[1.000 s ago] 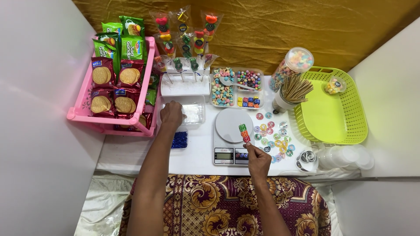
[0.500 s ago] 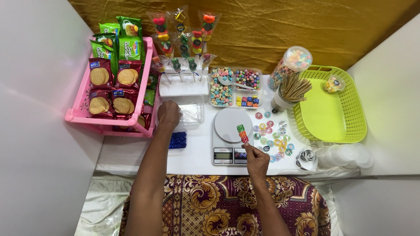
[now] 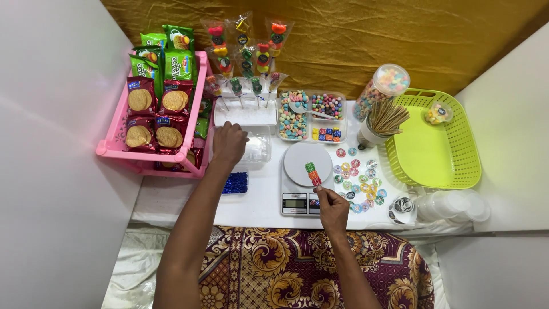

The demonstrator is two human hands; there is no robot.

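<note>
My right hand (image 3: 331, 207) pinches the lower end of a candy skewer (image 3: 312, 173) threaded with green, orange and red sweets, held over the round white plate of a kitchen scale (image 3: 300, 182). My left hand (image 3: 229, 143) reaches into a clear plastic box (image 3: 257, 150) of transparent wrappers in front of a white foam stand (image 3: 245, 113); its fingertips are hidden, so a grip cannot be made out. Wrapped candy skewers (image 3: 245, 54) stand upright in that foam stand.
A pink rack (image 3: 123, 146) of biscuit packets stands at the left. A divided tray of sweets (image 3: 311, 114), a sweets jar (image 3: 380, 86), a cup of sticks (image 3: 384, 119), round stickers (image 3: 357, 174), a green basket (image 3: 434, 140), clear lids (image 3: 454, 206) and a blue-tie box (image 3: 234, 183) fill the table.
My left hand has slid slightly further up into the clear box. The right hand has shifted the candy skewer a little left, over the scale plate.
</note>
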